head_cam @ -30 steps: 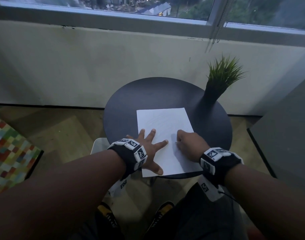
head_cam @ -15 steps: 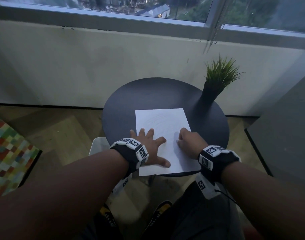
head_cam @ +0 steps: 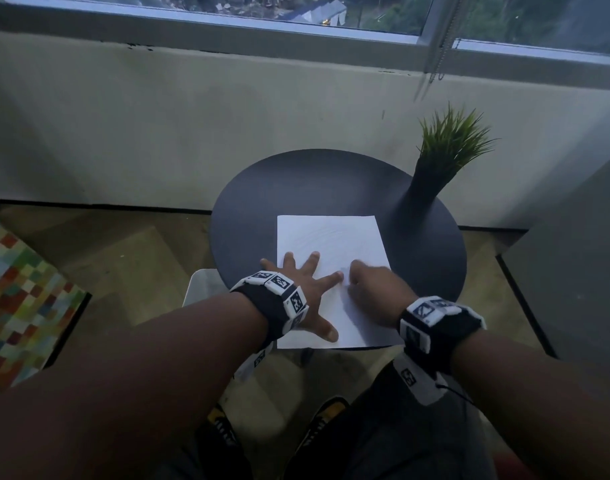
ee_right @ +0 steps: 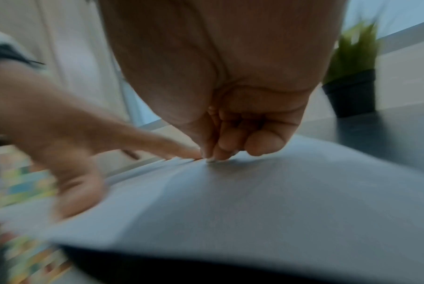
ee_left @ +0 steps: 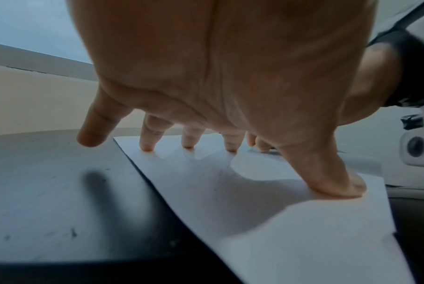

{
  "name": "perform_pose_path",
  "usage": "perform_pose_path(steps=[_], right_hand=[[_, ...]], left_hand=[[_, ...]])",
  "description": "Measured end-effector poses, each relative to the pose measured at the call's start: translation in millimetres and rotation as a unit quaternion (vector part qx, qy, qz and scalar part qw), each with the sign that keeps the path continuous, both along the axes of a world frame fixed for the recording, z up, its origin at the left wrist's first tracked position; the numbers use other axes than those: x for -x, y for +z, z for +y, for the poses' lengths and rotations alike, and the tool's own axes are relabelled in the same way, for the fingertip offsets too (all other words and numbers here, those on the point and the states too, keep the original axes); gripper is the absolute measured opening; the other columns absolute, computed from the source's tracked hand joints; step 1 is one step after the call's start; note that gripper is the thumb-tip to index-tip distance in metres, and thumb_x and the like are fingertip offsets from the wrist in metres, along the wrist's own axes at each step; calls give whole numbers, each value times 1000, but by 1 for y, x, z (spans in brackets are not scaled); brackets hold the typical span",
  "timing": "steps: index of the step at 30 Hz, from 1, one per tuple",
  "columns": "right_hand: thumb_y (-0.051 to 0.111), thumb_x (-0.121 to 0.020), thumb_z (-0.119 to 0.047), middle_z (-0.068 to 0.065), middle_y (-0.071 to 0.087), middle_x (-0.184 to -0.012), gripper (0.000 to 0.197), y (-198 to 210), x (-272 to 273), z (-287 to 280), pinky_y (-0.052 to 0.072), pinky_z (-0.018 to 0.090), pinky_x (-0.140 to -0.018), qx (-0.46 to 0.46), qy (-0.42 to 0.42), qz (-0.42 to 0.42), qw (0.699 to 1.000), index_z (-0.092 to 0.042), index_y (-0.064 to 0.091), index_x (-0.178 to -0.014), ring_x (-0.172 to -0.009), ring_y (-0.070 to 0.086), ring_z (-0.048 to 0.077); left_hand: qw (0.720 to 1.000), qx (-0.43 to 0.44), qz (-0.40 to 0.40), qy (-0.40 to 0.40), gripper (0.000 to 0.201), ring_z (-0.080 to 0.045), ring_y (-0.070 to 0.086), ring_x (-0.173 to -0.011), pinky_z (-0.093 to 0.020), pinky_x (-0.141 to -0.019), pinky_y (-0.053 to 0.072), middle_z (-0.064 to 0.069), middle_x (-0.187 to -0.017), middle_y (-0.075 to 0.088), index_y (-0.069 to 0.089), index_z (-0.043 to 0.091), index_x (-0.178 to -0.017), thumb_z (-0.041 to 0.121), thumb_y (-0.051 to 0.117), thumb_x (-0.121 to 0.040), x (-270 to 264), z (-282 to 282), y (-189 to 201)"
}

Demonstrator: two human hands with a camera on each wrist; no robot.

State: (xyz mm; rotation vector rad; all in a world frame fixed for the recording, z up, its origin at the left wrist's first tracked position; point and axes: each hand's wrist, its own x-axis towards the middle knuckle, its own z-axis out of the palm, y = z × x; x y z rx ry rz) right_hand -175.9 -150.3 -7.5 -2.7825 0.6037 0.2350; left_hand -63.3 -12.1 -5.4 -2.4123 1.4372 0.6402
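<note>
A white sheet of paper (head_cam: 331,237) lies on the near half of a round black table (head_cam: 296,188); its near edge hangs over the rim. My left hand (head_cam: 317,296) presses flat on the sheet's near left part, fingers spread, little finger off the paper (ee_left: 230,192) on the table (ee_left: 48,182). My right hand (head_cam: 352,277) is beside the left index finger, fingers curled, tips bunched on the paper (ee_right: 254,192). In the right wrist view the right hand (ee_right: 220,151) seems to pinch a small pale object (ee_right: 211,160); blur hides what it is.
A dark vase with a green grass plant (head_cam: 449,143) stands at the table's right back edge. A wall and window are behind. A colourful checked rug (head_cam: 19,299) lies at left, a dark cabinet (head_cam: 573,271) at right, a white stool (head_cam: 203,289) under the table.
The right hand has slid a little left across the paper, close to the left index finger. The left hand stays pressed on the sheet, which has not moved.
</note>
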Motion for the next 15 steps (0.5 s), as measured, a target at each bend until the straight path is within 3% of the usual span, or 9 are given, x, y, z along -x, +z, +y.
perform_pose_path(steps=[3,6,9,12,14,15], right_hand=[[53,-95,-29,8,70,-97,25,0,10,28,53,35,-70,-37,159,28,986,-14,54,-115,-84,67,27],[51,-95,-28,6,69,-100,13,4,2,1,55,39,-78,-30,82,31,996,-22,53,-106,-85,64,25],[44,-98,-30,12,67,-100,14,1,-4,-15,51,40,-75,21,-20,6,1000,-16,46,-100,-85,61,32],[41,-99,-29,10,68,-96,18,1,2,23,47,35,-67,-22,77,-6,997,-16,49,-109,-77,59,27],[42,-99,-29,9,69,-98,22,1,2,29,52,37,-72,-52,130,13,990,-16,52,-114,-79,61,25],[42,-99,-30,9,69,-101,22,2,-2,21,53,38,-76,-48,116,22,992,-17,53,-114,-84,63,26]], left_hand=[[1000,0,11,1,118,-49,-10,-152,-81,-108,2,-1,-169,-18,-6,56,-154,94,58,-62,0,0,1],[1000,5,5,-6,119,-45,-12,-153,-79,-112,3,-4,-169,-18,-7,54,-155,94,58,-63,0,0,0],[1000,2,3,-6,120,-43,-10,-153,-75,-115,5,-4,-169,-18,-9,53,-155,94,57,-64,0,1,-1],[1000,15,13,-8,120,-42,-10,-154,-76,-114,5,-2,-169,-18,-7,54,-155,94,58,-62,-2,2,-2],[1000,16,26,-3,119,-41,-13,-154,-76,-114,4,-1,-169,-20,-7,55,-154,94,59,-62,-3,4,-3],[1000,17,26,-2,119,-41,-14,-154,-76,-114,4,0,-169,-21,-7,55,-154,94,58,-62,-3,4,-4]])
